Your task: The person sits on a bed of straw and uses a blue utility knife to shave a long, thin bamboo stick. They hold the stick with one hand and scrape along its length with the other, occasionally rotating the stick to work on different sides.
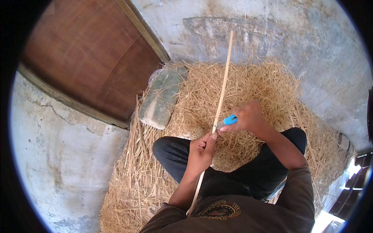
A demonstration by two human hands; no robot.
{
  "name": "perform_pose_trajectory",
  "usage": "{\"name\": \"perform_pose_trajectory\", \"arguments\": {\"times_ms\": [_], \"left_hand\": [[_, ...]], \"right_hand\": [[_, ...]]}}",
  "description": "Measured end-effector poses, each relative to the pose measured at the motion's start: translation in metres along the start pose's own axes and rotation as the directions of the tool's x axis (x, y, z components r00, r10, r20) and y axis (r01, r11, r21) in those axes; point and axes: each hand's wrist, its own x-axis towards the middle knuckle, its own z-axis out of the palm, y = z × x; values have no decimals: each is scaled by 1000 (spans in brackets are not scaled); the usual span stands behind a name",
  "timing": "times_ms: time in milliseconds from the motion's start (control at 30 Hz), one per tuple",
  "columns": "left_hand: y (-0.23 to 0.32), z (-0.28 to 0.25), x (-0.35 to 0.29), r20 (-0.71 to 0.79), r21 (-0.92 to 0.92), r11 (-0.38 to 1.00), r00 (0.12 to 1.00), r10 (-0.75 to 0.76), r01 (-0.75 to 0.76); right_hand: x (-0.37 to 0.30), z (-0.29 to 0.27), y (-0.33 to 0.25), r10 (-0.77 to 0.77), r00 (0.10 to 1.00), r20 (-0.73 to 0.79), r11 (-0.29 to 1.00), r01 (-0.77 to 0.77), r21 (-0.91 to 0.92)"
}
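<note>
A long, thin, pale strip, bamboo by its look (223, 87), slants from beside my body up toward the far wall. My left hand (203, 150) is closed around it about midway, thumb on top. Just above that grip, the blade of a blue-handled knife (230, 119) touches the strip. My right hand (247, 115) is wrapped around the blue handle, which is mostly hidden in the fingers. The two hands are close together above my crossed legs.
Pale shavings (268, 83) are heaped over the floor around my legs. Split strips (142, 155) lie to the left. A plastic-wrapped greenish block (161, 99) sits by the brown door panel (91, 58). Stained walls (268, 31) enclose the far side.
</note>
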Motion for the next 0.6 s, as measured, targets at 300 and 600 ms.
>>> {"name": "perform_pose_trajectory", "arguments": {"times_ms": [300,600], "left_hand": [[5,-17,-22,-22,9,993,993,-115,115],[3,-24,-8,-25,-121,993,1000,-10,7]], "right_hand": [[-13,37,85,642,763,79,741,-591,-319],[21,-28,-54,43,973,226,976,-89,197]]}}
